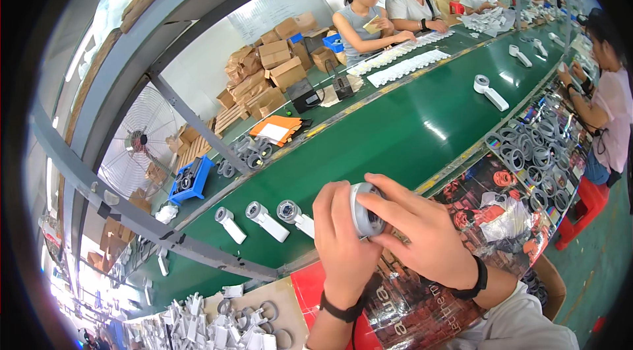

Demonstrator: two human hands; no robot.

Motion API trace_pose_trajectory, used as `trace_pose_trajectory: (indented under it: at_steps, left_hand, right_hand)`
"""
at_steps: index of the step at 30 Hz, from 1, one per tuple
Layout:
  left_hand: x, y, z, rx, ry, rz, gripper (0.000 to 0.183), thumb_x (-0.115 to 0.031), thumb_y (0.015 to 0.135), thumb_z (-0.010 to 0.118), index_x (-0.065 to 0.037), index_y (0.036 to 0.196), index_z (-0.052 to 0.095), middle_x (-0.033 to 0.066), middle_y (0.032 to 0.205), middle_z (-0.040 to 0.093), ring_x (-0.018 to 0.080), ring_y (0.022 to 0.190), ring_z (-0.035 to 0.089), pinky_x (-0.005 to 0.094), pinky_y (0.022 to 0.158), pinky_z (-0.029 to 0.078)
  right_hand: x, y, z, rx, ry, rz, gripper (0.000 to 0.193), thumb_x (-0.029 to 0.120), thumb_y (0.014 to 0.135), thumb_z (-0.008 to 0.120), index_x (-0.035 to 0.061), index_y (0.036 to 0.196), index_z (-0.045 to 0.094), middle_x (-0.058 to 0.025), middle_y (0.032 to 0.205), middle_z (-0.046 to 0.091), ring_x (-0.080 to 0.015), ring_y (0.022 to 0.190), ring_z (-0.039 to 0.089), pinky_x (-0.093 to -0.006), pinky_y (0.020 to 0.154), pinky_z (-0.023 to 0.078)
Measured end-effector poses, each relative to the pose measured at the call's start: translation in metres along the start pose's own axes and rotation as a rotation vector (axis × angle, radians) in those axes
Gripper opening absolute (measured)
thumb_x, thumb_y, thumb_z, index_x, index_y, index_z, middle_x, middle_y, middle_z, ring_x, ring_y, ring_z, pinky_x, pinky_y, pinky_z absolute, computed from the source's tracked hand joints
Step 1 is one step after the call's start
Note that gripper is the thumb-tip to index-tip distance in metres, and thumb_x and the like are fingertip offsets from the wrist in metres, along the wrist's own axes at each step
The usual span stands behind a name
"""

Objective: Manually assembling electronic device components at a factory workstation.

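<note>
Between my hands, above the near edge of the green conveyor belt (402,152), is a round white-and-grey housing (362,210) with a dark inside. My left hand (339,234) wraps its left side, fingers curled over the top. My right hand (428,234) grips the right side, thumb and fingers pressed on the grey rim. Whether a handle is joined to the housing is hidden by my hands. Just left of them on the belt lie white handled devices (267,221) with round heads, one partly behind my left hand.
White handles and grey rings (211,323) are heaped at lower left. More grey rings (537,159) lie on the right bench. A grey metal post (132,215) crosses the left side. People work across the belt and at right. A blue crate (191,180) stands beyond it.
</note>
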State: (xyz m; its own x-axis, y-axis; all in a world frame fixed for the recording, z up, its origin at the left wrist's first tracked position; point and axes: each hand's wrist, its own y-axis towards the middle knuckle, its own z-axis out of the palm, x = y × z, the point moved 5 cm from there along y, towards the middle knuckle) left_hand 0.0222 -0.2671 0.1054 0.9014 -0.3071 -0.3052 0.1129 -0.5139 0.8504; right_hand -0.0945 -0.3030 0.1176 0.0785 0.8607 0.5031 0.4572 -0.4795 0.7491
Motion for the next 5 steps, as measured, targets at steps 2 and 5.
trace_pose_trajectory:
  at_steps: [2, 5]
  left_hand:
    - [0.006, -0.004, 0.008, -0.009, 0.011, -0.044, 0.068, -0.009, 0.056, 0.078, -0.002, 0.116, 0.049, 0.0178, 0.112, 0.052, 0.0354, 0.098, 0.055, 0.0398, 0.081, 0.047]
    - [0.011, -0.006, 0.018, 0.113, 0.069, -0.048, 0.062, -0.01, 0.06, 0.078, -0.001, 0.115, 0.051, 0.0182, 0.112, 0.05, 0.0352, 0.099, 0.054, 0.042, 0.08, 0.048]
  right_hand:
    - [-0.009, 0.002, 0.003, 0.036, 0.037, 0.051, 0.057, 0.001, 0.067, 0.071, 0.0079, 0.12, 0.053, -0.019, 0.124, 0.051, -0.0361, 0.099, 0.059, -0.0395, 0.081, 0.052]
    - [-0.022, 0.001, 0.007, 0.141, 0.074, 0.101, 0.058, 0.003, 0.068, 0.071, 0.0068, 0.122, 0.051, -0.0199, 0.127, 0.049, -0.0378, 0.098, 0.059, -0.0386, 0.079, 0.052]
